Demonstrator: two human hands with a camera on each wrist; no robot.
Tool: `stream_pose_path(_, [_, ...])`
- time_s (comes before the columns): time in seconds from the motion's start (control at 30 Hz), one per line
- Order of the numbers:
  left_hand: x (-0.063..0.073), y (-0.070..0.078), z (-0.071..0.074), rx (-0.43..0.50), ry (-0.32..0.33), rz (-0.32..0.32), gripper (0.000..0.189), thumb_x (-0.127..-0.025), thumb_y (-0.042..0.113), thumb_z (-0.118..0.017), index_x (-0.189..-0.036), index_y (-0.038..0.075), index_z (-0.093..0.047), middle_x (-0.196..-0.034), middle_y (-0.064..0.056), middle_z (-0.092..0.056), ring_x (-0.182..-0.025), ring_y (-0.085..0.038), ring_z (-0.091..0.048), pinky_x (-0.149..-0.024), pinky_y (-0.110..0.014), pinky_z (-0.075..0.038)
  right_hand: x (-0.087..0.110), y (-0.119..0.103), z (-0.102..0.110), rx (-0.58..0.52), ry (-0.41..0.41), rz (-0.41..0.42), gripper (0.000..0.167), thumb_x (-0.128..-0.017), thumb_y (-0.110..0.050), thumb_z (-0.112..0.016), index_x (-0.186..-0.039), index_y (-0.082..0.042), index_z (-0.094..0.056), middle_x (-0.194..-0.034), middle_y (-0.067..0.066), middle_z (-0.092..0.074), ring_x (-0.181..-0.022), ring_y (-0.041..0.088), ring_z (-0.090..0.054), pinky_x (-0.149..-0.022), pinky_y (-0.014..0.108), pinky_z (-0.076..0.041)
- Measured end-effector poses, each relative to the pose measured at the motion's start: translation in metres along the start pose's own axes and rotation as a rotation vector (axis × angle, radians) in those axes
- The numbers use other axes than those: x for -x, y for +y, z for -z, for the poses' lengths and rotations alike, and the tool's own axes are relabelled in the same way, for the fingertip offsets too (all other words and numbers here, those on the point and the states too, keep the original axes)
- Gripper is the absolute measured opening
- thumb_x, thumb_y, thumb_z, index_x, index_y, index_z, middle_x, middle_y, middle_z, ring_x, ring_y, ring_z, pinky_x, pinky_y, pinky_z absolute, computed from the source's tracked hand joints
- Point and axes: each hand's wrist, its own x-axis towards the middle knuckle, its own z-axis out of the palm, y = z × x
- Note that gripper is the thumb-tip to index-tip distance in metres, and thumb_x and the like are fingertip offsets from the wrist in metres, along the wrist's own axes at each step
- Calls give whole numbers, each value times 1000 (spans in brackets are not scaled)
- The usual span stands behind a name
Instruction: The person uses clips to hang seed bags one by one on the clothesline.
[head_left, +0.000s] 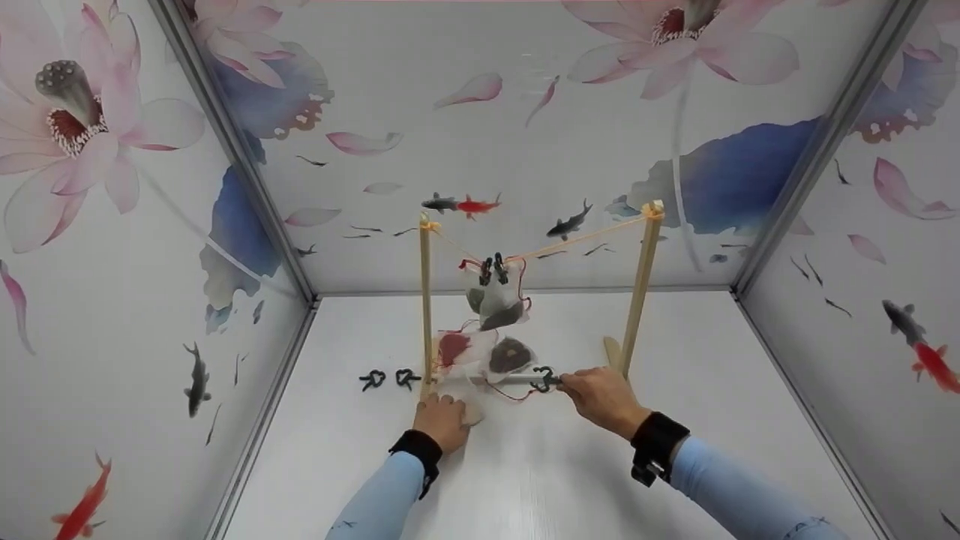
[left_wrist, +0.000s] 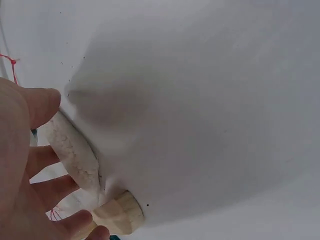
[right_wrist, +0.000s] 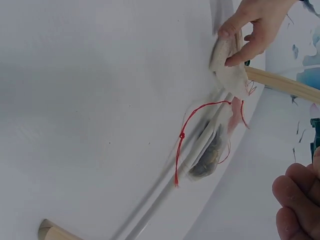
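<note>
By the foot of the left wooden post (head_left: 427,300), my left hand (head_left: 442,421) grips a small white-filled drawstring pouch (left_wrist: 75,150). In the right wrist view its thumb and fingers pinch the pouch's cloth. My right hand (head_left: 604,401) pinches a dark green clip (head_left: 544,379) in front of the right post (head_left: 641,292). Between the hands lie a pouch with dark contents (head_left: 510,355) and a pouch with red contents (head_left: 453,349), both with red cords. Behind them, two dark clips (head_left: 493,268) hold more pouches (head_left: 499,304) on a cord (head_left: 577,240) strung between the posts.
Two more dark clips (head_left: 390,379) lie on the white table (head_left: 525,480), left of the left post. A pale bar (head_left: 517,379) runs low between the posts. Patterned panels (head_left: 480,90) with metal edges (head_left: 240,157) wall in the table on three sides.
</note>
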Motion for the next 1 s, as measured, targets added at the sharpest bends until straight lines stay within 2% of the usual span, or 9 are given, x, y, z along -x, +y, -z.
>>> stream_pose_path(0.1, [-3, 1, 2, -8, 70, 31, 23, -102, 30, -79, -105, 7, -83, -99, -13, -81, -94, -35, -75, -86, -55, -66, 4, 1, -2, 10, -40, -38, 21, -97, -13, -86, -82, -15, -71, -71, -2, -77, -58, 9, -67, -52, 29, -50])
stream_pose_path(0.17, [-4, 1, 4, -18, 122, 97, 23, -100, 28, -81, -100, 5, -82, -92, -15, -81, -84, -34, -77, -75, -52, -67, 7, 1, -3, 13, -57, -53, 19, -96, -13, -87, -83, -15, -73, -73, -2, -80, -59, 8, -69, -53, 29, -52])
stream_pose_path(0.27, [-4, 0, 5, -26, 148, 223, 28, -97, 30, -86, -101, 3, -80, -88, -16, -79, -79, -34, -77, -69, -51, -67, 8, 2, -3, 3, -71, -68, 16, -97, -12, -86, -85, -15, -75, -77, -2, -82, -61, 7, -69, -54, 29, -54])
stream_pose_path(0.33, [-3, 0, 5, -25, 141, 275, 30, -96, 32, -88, -99, 4, -80, -85, -15, -78, -75, -33, -77, -68, -50, -67, 7, 2, -4, -1, -76, -74, 15, -98, -12, -85, -86, -15, -76, -79, -2, -84, -62, 8, -71, -55, 30, -56])
stream_pose_path(0.53, [-4, 0, 1, -34, 121, 254, 14, -97, 16, -82, -94, 2, -82, -82, -14, -80, -73, -32, -79, -68, -51, -68, 5, 3, -3, -7, -84, -89, 11, -97, -13, -86, -88, -16, -79, -85, -2, -87, -66, 9, -76, -57, 31, -59])
stream_pose_path(0.73, [-1, 4, 2, -30, 104, 273, 11, -98, 10, -78, -99, -1, -81, -85, -17, -80, -76, -33, -81, -70, -51, -69, 0, 1, 1, -5, -105, -96, 12, -100, -15, -84, -89, -16, -79, -79, -3, -84, -61, 6, -67, -55, 28, -55])
stream_pose_path(0.83, [3, 8, 6, -64, 86, 277, 23, -98, 24, -85, -95, 2, -82, -84, -14, -81, -77, -30, -80, -72, -49, -69, -1, 0, 3, -10, -112, -104, 11, -100, -15, -83, -90, -15, -79, -78, -2, -82, -61, 6, -65, -56, 28, -55])
stream_pose_path(0.93, [7, 13, 9, -117, 27, 284, 41, -93, 46, -90, -87, 6, -81, -79, -10, -78, -76, -27, -78, -73, -47, -69, 1, 0, 4, -18, -105, -90, 13, -100, -14, -84, -89, -15, -78, -79, -2, -83, -62, 7, -68, -57, 29, -57])
stream_pose_path(1.0, [8, 16, 9, -130, -15, 279, 48, -89, 52, -92, -87, 6, -80, -78, -10, -78, -76, -27, -78, -73, -47, -69, 2, -1, 4, -23, -96, -73, 13, -99, -13, -84, -88, -15, -78, -80, -1, -84, -64, 8, -71, -57, 30, -58])
